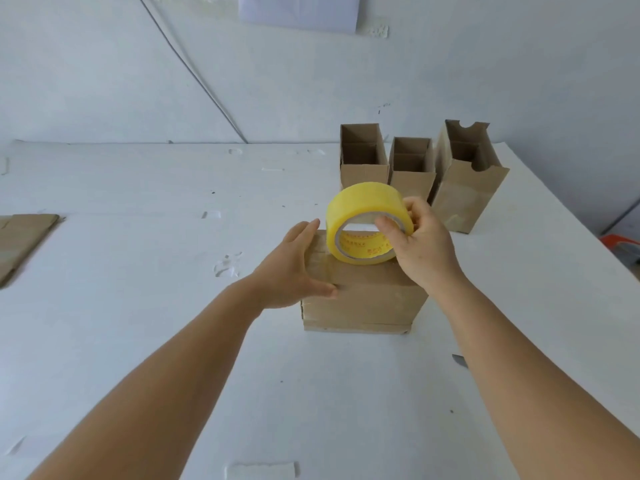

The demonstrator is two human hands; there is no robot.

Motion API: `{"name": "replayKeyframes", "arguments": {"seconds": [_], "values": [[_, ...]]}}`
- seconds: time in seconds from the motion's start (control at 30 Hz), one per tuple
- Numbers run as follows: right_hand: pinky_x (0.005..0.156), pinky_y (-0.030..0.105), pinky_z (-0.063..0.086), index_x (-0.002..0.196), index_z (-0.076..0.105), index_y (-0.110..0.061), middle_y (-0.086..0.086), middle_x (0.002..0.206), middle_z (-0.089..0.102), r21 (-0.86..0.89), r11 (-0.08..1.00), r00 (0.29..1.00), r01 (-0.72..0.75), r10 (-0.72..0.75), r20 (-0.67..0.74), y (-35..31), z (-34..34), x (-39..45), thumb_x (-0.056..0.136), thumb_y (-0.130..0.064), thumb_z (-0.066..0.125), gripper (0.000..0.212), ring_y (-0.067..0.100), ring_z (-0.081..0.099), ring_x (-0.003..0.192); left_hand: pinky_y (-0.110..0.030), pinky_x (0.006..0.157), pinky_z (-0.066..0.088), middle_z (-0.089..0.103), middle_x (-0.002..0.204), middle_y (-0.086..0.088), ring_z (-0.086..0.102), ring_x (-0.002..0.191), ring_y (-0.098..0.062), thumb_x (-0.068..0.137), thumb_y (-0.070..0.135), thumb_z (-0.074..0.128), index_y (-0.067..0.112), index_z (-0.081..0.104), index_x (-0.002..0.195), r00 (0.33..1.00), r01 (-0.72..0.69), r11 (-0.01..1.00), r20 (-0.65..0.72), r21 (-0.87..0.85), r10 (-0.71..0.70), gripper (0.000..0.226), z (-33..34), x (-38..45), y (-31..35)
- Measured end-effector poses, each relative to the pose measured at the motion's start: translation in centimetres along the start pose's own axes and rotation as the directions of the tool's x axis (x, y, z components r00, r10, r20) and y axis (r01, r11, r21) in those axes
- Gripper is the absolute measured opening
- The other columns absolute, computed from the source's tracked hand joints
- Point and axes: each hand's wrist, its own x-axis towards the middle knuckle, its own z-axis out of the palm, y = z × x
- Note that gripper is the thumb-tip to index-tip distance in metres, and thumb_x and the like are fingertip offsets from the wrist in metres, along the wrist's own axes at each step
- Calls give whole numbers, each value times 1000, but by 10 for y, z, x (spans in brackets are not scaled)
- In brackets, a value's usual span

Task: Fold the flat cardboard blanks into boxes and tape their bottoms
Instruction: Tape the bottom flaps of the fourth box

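A folded cardboard box (363, 303) stands bottom-up in the middle of the white table (138, 306). My left hand (294, 268) presses flat on the box's left side, fingers straight, thumb lying over a clear tape strip on the upturned bottom. My right hand (420, 247) grips a yellow tape roll (363, 216), thumb through its core, and holds the roll on edge against the box's far part. Tape runs from the roll down onto the cardboard.
Three upright open boxes (363, 161) (412, 168) (467, 181) stand at the back right. Flat cardboard blanks (20, 244) lie at the left edge. A small blade (460, 360) lies on the table to the right of the box. The table's right edge runs diagonally past an orange object (620, 242).
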Motion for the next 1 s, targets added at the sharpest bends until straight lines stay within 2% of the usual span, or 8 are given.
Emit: {"name": "replayKeyframes", "arguments": {"seconds": [0.17, 0.3, 0.4, 0.5, 0.6, 0.7, 0.87, 1.0], "values": [[74, 30, 49, 104, 52, -27, -7, 83, 59, 153, 987, 990, -58, 37, 139, 3, -3, -3, 87, -39, 64, 24, 12, 60, 84, -22, 92, 40, 21, 143, 17, 37, 124, -10, 65, 40, 84, 28, 16, 152, 999, -30, 999, 45, 25, 29, 111, 1, -1, -3], [72, 28, 49, 102, 55, -30, -6, 85, 62, 267, 961, 986, -72, 27, 167, 5, -16, 5, 87, -23, 67, 20, 9, 60, 80, -34, 108, 36, 8, 153, 18, 27, 136, -16, 69, 44, 81, 31, 2, 153, 997, -11, 996, 82, 84, 4, 117, 1, -1, -2], [76, 28, 48, 105, 56, -31, -4, 93, 62, 313, 948, 984, -62, 6, 179, 5, -31, 12, 86, -12, 67, 29, 10, 60, 85, -40, 111, 32, 2, 152, 24, 24, 138, -20, 70, 48, 79, 32, -5, 153, 995, 9, 990, 92, 137, -22, 119, -1, -3, -3], [81, 28, 45, 102, 58, -43, -7, 102, 59, 166, 986, 995, -17, 0, 100, 5, -60, 18, 81, -7, 70, 44, 14, 56, 94, -44, 111, 32, 2, 147, 32, 23, 137, -22, 70, 51, 78, 35, -6, 152, 995, 24, 992, 96, 127, -37, 118, -2, -3, -6], [84, 34, 44, 102, 59, -56, -1, 116, 51, -156, 988, 996, 6, 8, 89, 8, -88, 22, 79, -14, 73, 50, 21, 51, 102, -45, 111, 33, 3, 148, 32, 24, 136, -23, 67, 56, 76, 37, -7, 151, 992, 26, 989, 116, 147, -44, 119, -3, 1, -6], [80, 28, 34, 112, 58, -50, 3, 108, 43, -381, 924, 993, 12, 35, 114, 16, -100, 16, 82, -14, 67, 48, 22, 46, 97, -45, 111, 32, 4, 147, 32, 24, 136, -23, 54, 70, 68, 38, -7, 151, 992, 20, 987, 123, 158, -39, 126, -3, 5, -6], [80, 28, 34, 114, 60, -46, 5, 106, 43, -434, 901, 991, 21, 37, 126, 28, -103, 14, 82, -12, 64, 47, 22, 46, 96, -45, 111, 32, 6, 146, 30, 26, 134, -22, 69, 53, 77, 38, -5, 151, 992, 7, 983, 126, 181, -30, 116, -1, 7, -4], [83, 39, 45, 112, 61, -47, 2, 96, 40, -532, 845, 987, 54, 36, 158, 44, -103, 12, 82, -18, 68, 42, 24, 48, 95, -45, 110, 33, 6, 145, 31, 26, 133, -22, 71, 50, 77, 41, -4, 150, 992, 21, 984, 119, 179, -43, 114, -2, 6, -4]]}}
